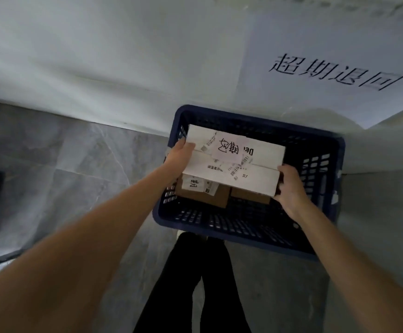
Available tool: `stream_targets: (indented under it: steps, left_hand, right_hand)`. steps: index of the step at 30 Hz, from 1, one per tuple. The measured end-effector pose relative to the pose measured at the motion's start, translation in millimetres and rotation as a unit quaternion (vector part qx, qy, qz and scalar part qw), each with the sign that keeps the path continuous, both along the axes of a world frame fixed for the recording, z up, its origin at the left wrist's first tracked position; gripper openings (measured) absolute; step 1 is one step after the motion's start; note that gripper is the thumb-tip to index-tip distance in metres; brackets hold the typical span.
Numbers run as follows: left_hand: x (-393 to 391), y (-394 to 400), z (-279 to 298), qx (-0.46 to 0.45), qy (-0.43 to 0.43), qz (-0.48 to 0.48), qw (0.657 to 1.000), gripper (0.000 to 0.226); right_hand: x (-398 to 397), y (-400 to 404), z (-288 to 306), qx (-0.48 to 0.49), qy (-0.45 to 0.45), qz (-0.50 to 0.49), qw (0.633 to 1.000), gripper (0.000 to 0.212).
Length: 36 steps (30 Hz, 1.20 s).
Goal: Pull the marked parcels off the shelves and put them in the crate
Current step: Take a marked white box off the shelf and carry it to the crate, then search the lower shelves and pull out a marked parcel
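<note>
My legs in dark trousers (195, 284) are standing on the grey tiled floor (75, 169), just short of the near rim of the blue crate (243, 236). My two bare forearms are reaching forward over that near rim. My right hand (290, 186) is gripping the near right corner of the white parcel (234, 162), its fingers (285, 169) curled round the edge. My left hand (180, 157) is holding the opposite end, its fingers hidden under the parcel and the thumb lying along the side. I am holding the white parcel level above the crate's interior, over its left and middle part; a handwritten label (229, 147) and barcode stickers are lying on its top face. Beneath it, on the crate's floor, two brown cartons (205, 195) are sitting side by side, the left one bearing a small white label. Beyond the crate's far rim a white wall (99, 56) is rising, and a paper sheet with printed Chinese characters (335, 70) is hanging above the crate's far right corner.
</note>
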<state>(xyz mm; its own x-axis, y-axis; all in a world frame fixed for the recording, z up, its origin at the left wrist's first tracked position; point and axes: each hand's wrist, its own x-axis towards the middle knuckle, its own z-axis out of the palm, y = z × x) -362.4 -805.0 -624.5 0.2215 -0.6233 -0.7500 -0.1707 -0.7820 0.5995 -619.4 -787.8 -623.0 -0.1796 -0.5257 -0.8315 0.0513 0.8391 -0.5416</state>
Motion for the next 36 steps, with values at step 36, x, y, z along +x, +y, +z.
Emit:
stream_targets:
  steps: [36]
  left_hand:
    - [-4,51,137,-0.245,-0.331,-0.29,0.864,0.065]
  right_hand:
    - [31,13,141,-0.36,0.235,0.353,0.831,0.057]
